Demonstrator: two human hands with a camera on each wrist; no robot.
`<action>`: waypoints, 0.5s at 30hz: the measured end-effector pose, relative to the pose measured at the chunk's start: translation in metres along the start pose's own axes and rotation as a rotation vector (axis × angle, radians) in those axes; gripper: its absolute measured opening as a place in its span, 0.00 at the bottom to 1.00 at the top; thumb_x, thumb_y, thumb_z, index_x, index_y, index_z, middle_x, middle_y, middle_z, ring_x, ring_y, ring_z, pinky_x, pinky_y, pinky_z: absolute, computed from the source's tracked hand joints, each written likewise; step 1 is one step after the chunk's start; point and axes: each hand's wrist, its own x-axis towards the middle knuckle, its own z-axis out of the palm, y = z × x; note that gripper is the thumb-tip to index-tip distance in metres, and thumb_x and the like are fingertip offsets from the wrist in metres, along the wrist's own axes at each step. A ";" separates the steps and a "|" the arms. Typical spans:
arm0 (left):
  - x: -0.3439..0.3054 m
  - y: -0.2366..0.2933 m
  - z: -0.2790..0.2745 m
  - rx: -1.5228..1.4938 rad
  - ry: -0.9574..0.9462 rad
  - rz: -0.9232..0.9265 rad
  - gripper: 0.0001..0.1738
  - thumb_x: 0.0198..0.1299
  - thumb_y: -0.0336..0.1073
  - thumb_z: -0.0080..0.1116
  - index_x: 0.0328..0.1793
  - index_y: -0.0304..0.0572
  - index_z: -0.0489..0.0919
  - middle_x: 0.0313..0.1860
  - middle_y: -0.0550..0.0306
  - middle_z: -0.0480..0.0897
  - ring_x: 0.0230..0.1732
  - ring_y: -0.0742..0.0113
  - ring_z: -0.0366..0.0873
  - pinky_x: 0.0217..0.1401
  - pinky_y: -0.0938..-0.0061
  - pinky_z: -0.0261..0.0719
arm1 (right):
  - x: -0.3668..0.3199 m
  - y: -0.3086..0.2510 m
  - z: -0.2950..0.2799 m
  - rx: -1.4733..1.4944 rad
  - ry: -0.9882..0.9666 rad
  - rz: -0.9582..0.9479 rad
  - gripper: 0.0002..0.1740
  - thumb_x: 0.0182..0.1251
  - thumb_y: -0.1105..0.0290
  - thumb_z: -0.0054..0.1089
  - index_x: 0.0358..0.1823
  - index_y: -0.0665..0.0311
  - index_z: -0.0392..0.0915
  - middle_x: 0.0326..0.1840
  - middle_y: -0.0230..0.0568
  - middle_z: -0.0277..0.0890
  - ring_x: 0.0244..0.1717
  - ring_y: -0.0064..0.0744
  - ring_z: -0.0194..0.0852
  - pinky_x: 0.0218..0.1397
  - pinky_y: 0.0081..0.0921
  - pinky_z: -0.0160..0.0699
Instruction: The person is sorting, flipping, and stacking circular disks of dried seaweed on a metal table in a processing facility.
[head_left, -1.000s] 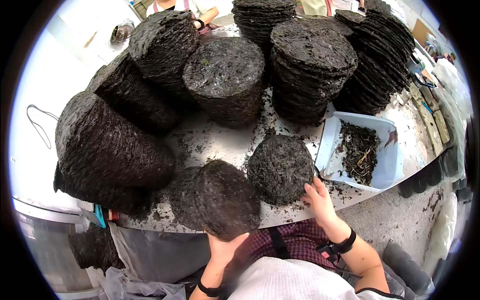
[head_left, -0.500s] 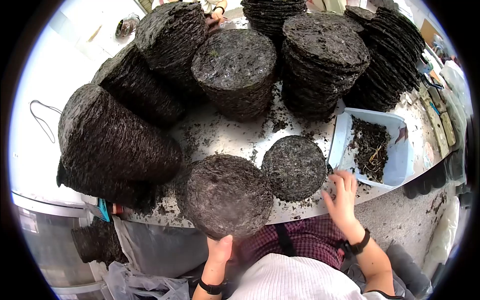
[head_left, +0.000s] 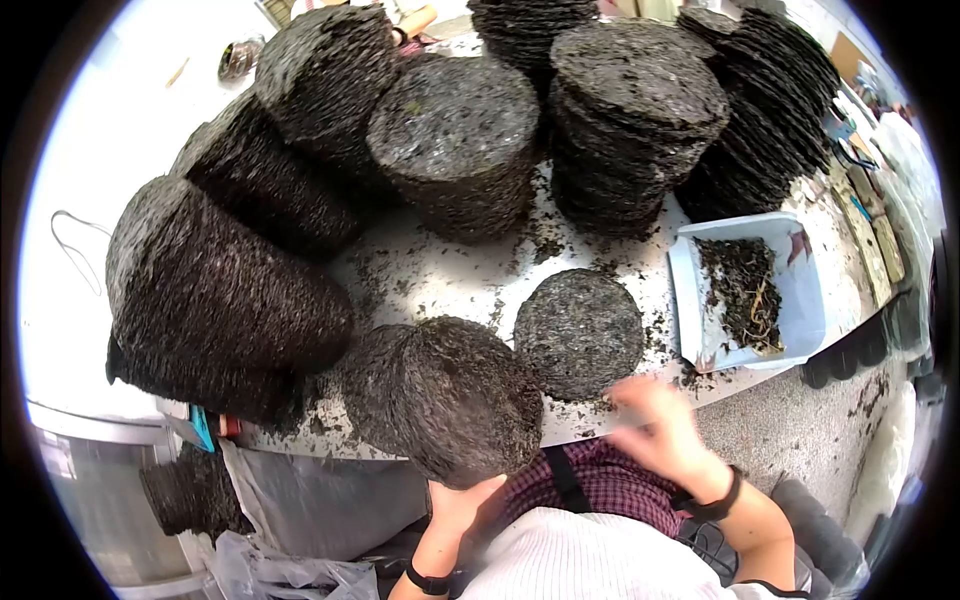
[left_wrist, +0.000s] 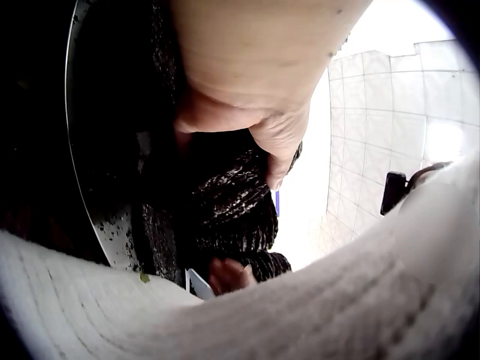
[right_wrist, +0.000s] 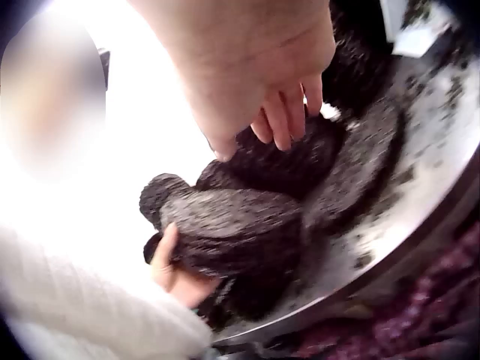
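Note:
My left hand point(head_left: 462, 508) grips a thin stack of dark round dried seaweed sheets point(head_left: 472, 400) near the table's front edge; in the right wrist view its thumb lies over the stack's side. The held stack overlaps another seaweed stack point(head_left: 375, 385) lying behind it on the left. A low round pile of seaweed point(head_left: 578, 335) lies flat on the table just to the right. My right hand point(head_left: 660, 428), blurred, is over the table edge near this pile. Its fingers point(right_wrist: 279, 124) are loosely bent with nothing between them.
Tall seaweed stacks point(head_left: 455, 120) line the back and left of the table point(head_left: 465, 275), some tipped over. A pale blue bin point(head_left: 800, 300) with seaweed scraps stands at the right. Crumbs litter the tabletop. Part of another person point(head_left: 415, 22) shows across the table.
The held stack tilted up to face me, then tipped back down. My right hand moved off the flat pile's right edge toward the bin, then back toward the table's front edge.

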 end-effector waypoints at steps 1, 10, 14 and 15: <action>0.002 0.002 0.004 0.022 -0.020 0.045 0.43 0.39 0.30 0.78 0.63 0.31 0.67 0.57 0.52 0.75 0.59 0.61 0.72 0.65 0.64 0.68 | 0.012 -0.022 0.007 0.174 -0.148 -0.045 0.31 0.51 0.58 0.72 0.54 0.68 0.74 0.57 0.52 0.75 0.55 0.50 0.76 0.57 0.39 0.76; -0.003 0.022 0.003 -0.039 -0.026 0.053 0.39 0.42 0.17 0.70 0.63 0.33 0.68 0.57 0.52 0.76 0.57 0.61 0.75 0.64 0.64 0.73 | 0.018 -0.055 0.063 0.299 0.028 -0.145 0.16 0.62 0.73 0.58 0.52 0.68 0.77 0.54 0.51 0.79 0.49 0.40 0.82 0.54 0.33 0.81; -0.008 0.021 -0.003 0.044 -0.040 0.059 0.38 0.42 0.18 0.71 0.63 0.33 0.68 0.56 0.53 0.76 0.56 0.63 0.74 0.64 0.65 0.71 | -0.003 -0.015 0.041 0.658 0.169 0.516 0.12 0.68 0.74 0.52 0.50 0.68 0.78 0.43 0.41 0.82 0.38 0.27 0.80 0.44 0.25 0.81; -0.009 0.022 -0.002 0.046 -0.053 0.065 0.38 0.42 0.19 0.71 0.63 0.33 0.68 0.56 0.53 0.76 0.56 0.63 0.75 0.64 0.65 0.71 | -0.005 0.006 0.045 0.798 0.306 0.599 0.11 0.70 0.73 0.50 0.49 0.68 0.78 0.42 0.37 0.81 0.37 0.24 0.77 0.42 0.23 0.79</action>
